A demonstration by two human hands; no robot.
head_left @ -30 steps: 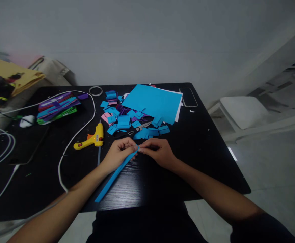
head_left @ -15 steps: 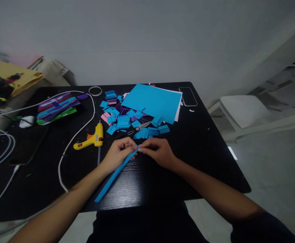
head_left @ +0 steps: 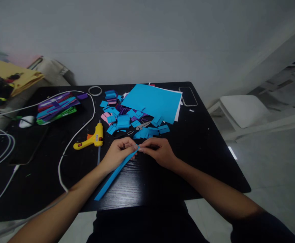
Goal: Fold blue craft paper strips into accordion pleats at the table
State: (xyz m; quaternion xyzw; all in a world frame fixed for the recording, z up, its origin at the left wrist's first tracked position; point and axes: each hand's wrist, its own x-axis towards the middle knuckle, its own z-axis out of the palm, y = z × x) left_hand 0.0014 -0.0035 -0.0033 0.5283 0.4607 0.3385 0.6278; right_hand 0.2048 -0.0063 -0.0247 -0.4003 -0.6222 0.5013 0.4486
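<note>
Nearest the person, the free end of a long blue paper strip [head_left: 115, 173] hangs out over the front edge of the black desk [head_left: 200, 145]. From there it runs up and away, under the left hand [head_left: 118, 153], to the point where both hands meet. The left hand's fingers [head_left: 129, 143] are closed on the strip's far end. The right hand [head_left: 157, 152] pinches the same tip from the other side, and the two sets of fingertips are touching or almost touching. The strip's tip sits between them, and the rest of the strip trails back towards the person, unsupported.

As I judge it, the risk is in that loose tail. It could drag on the desk edge or on the left forearm and twist, so the part in the pinch would crease crookedly or slip out.

Just beyond the hands lie scissors [head_left: 134, 130] among a heap of cut blue pieces [head_left: 123, 121]. A yellow glue gun [head_left: 90, 139] lies to their left beside a white cable [head_left: 79, 130]. A careless elbow could snag that cable and pull on the gun.

Farther back are a blue paper sheet [head_left: 154, 101], a phone [head_left: 188, 96], a tape ring [head_left: 95, 90] and a stack of coloured strips [head_left: 56, 106].
</note>
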